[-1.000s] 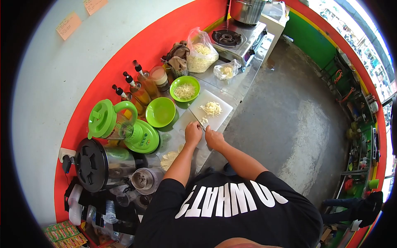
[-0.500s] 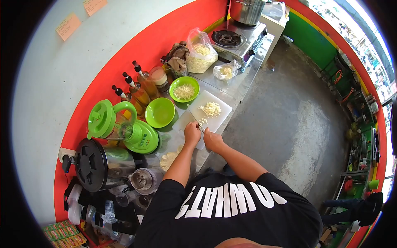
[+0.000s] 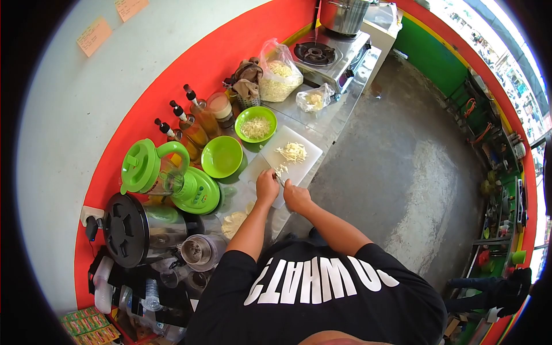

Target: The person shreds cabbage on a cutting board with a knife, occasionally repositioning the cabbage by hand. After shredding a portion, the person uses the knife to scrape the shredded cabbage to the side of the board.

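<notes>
A white cutting board [image 3: 305, 167] lies on the steel counter, with a pile of pale shredded strips [image 3: 293, 152] on its far part. A few short cut bits [image 3: 281, 169] lie nearer my hands. My right hand [image 3: 297, 197] is closed around a knife [image 3: 280, 180], whose blade points toward my left hand. My left hand [image 3: 267, 186] is closed at the board's near left edge, its fingertips close to the blade; whatever it pinches is hidden. Left of the board stand an empty green bowl [image 3: 222, 157] and another green bowl [image 3: 256, 114] holding similar pale strips.
Bottles with pump tops [image 3: 194, 127] and a green blender [image 3: 198, 190] line the red wall. Beyond are a bag of pale shreds [image 3: 280, 83], a small plastic bag [image 3: 314, 99] and a stove [image 3: 339, 54] with a pot [image 3: 344, 17]. At right, a person's legs [image 3: 474, 295] show.
Almost nothing differs. Both hands keep their place at the near end of the board, with only a slight shift of the fingers and knife.
</notes>
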{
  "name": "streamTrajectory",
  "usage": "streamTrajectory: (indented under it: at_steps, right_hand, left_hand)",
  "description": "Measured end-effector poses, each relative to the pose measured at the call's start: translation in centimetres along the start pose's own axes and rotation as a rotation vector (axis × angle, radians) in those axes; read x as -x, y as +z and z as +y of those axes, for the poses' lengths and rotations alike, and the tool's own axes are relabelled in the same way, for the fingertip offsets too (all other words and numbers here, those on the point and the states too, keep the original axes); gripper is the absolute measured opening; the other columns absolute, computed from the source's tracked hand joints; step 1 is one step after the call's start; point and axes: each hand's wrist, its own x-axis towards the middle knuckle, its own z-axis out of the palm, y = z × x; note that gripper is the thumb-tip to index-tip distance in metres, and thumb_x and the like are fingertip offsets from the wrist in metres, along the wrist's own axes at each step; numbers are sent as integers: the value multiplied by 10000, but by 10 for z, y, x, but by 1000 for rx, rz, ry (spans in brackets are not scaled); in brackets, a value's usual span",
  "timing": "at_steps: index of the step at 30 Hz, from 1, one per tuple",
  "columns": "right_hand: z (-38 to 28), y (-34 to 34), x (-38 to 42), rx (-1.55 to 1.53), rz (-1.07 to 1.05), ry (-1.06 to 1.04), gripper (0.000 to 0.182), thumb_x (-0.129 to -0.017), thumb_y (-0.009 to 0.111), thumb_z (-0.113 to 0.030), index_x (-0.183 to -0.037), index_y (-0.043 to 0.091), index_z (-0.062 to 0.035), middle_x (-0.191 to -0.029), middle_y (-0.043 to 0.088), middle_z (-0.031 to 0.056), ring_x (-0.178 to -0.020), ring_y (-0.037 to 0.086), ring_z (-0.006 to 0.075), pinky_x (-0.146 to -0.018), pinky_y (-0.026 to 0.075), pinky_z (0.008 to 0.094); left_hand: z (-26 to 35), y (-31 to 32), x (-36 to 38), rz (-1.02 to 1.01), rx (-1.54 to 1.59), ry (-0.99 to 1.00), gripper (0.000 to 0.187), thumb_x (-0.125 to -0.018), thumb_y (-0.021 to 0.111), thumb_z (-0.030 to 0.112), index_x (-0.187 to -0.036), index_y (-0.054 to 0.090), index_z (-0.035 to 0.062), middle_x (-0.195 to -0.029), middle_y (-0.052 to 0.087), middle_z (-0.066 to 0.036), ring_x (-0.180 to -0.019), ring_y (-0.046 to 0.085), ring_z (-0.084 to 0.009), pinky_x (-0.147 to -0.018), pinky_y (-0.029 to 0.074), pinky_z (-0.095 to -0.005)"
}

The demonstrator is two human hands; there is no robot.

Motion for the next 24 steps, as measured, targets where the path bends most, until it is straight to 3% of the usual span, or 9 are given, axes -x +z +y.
streamTrajectory:
  at_steps: [11, 18, 24]
  right_hand:
    - [-2, -16, -2, 26, -97, -18, 256, -891, 580, -55, -1084, 432, 23, -918, 728, 249, -881, 738, 388, -744, 574, 499]
    - [7, -10, -11, -18, -39, 18, 308, -850, 644, -26, -1081, 446, 21, -934, 729, 249, -898, 739, 383, -759, 578, 482]
    - [11, -28, -10, 3, -183, -71, 342, -845, 650, -10, -1097, 420, 24, -924, 725, 257, -899, 735, 397, -757, 579, 482]
  left_hand:
    - [-3, 7, -2, 66, 35, -54, 26, -805, 595, 1, -794, 619, 3, -787, 677, -218, -781, 650, -438, -702, 506, -503]
    - [8, 0, -3, 30, 60, -87, 50, -806, 607, 1, -817, 656, 4, -797, 696, -214, -786, 676, -423, -713, 527, -478]
    - [8, 5, -4, 45, -30, -168, 67, -795, 608, -38, -836, 647, -1, -813, 705, -190, -818, 686, -396, -747, 535, -468]
